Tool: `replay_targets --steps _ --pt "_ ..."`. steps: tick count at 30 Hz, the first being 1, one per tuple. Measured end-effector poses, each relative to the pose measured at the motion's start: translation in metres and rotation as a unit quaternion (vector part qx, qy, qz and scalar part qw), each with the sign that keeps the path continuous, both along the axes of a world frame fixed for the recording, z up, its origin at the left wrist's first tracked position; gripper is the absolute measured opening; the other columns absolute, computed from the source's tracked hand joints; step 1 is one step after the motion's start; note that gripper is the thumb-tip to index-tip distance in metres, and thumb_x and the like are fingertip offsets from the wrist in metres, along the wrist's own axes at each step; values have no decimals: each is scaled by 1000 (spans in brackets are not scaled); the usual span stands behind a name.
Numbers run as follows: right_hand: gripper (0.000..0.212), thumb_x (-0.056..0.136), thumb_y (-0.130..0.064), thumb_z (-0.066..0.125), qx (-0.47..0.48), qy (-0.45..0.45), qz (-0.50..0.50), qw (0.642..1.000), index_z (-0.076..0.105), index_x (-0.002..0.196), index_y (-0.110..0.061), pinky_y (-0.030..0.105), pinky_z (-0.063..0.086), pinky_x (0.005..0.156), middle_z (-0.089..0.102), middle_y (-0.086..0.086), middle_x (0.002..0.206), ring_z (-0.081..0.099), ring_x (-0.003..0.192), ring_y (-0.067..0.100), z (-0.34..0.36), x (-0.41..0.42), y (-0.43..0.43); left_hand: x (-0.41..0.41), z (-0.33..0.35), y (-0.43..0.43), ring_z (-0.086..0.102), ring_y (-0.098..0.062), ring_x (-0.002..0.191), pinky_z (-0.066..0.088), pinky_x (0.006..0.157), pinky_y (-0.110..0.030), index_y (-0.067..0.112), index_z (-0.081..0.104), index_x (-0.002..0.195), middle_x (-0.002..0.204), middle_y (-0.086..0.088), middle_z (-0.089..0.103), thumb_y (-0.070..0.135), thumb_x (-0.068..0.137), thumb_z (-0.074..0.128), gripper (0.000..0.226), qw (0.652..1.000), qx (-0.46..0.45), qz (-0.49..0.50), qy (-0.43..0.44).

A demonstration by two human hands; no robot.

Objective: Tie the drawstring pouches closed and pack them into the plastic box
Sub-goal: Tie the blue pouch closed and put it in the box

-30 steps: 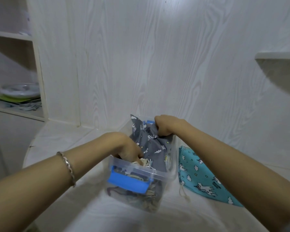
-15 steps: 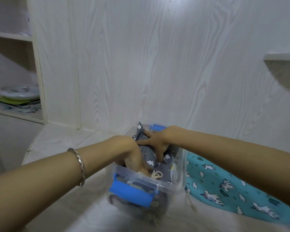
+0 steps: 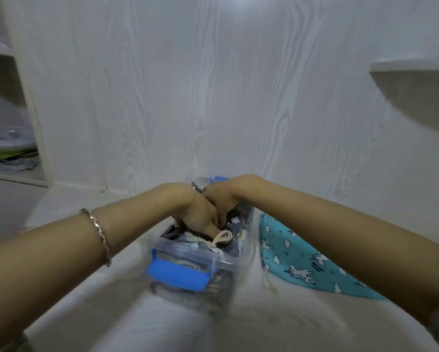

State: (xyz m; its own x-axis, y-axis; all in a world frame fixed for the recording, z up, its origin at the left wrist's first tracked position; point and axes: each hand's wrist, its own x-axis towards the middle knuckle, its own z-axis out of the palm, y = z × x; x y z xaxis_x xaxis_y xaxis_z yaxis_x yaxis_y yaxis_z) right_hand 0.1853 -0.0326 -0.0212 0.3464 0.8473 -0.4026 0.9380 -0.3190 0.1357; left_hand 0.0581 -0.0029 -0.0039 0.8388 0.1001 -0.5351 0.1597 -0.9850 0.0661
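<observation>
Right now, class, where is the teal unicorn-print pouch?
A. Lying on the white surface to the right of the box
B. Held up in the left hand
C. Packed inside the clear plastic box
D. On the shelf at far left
A: the teal unicorn-print pouch lies flat on the white surface, outside the clear plastic box and on its right side.

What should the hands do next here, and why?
Probably tuck the cord loop down into the box. The left hand and right hand are pressing the grey pouch in, yet that loop lies loose on top, near the rim. The teal pouch beside the box could come after.
</observation>
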Motion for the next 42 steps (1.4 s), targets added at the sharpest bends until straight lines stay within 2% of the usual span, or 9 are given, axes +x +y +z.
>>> replay_targets --steps 3,7,12,17,21,29,32,35,42 --pt "34 74 -12 73 190 0 -34 981 65 107 -12 31 49 73 67 5 98 63 87 24 38 -12 -49 7 34 -23 58 -27 93 46 85 -36 4 66 105 90 -6 60 32 96 52 32 981 12 9 -193" --pt "29 85 4 53 368 56 -91 924 65 108 -10 26 40 73 59 -2 96 55 90 15 61 -15 -137 20 46 -79 54 -20 80 43 69 -29 12 68 94 82 -1 57 23 91 58 15 944 13 -9 -330" --pt "22 83 -3 58 358 110 -160 913 69 100 -10 21 44 76 69 -1 104 60 96 13 -7 8 -217 43 -15 -145 59 -22 77 45 62 -28 5 64 91 78 -4 59 12 90 53 13 960 -3 -8 -281" --pt "38 88 -5 52 316 158 -223 909 66 120 -20 28 47 95 66 -1 123 58 108 11 -85 1 -248 46 -101 -158 60 -27 110 49 85 -33 9 57 119 121 -10 61 11 92 45 29 968 104 29 -228" --pt "45 90 -4 50 366 180 -235 882 59 130 -22 30 44 103 62 -1 129 57 116 15 -115 -11 -254 47 -124 -149 61 -27 104 50 80 -34 14 56 111 115 -9 62 15 88 51 23 940 52 95 -323" --pt "24 94 -12 57 615 201 -218 731 63 114 -24 26 54 75 68 -6 99 62 86 6 -114 -35 -254 31 -91 -162 63 -21 74 52 70 -33 13 65 90 81 -10 68 7 85 64 8 765 -429 188 -443" --pt "12 99 -17 52 671 235 -242 660 64 99 -19 31 51 71 66 0 91 61 79 11 -95 -39 -268 12 -87 -168 62 -29 75 54 79 -41 4 63 93 84 -15 66 28 95 53 27 729 -467 264 -425" --pt "21 102 -34 47 698 269 -239 619 63 98 -22 24 52 72 63 -8 94 63 90 14 -65 -43 -284 -1 -90 -167 63 -30 70 56 67 -36 -7 62 99 86 -20 64 61 96 28 76 744 -539 354 -177" --pt "45 103 -46 31 734 317 -217 560 68 86 -27 34 50 69 56 15 91 60 80 23 -11 -50 -300 13 -70 -182 61 -24 75 53 54 -29 9 51 114 100 -16 58 56 97 35 52 544 -689 427 -216"
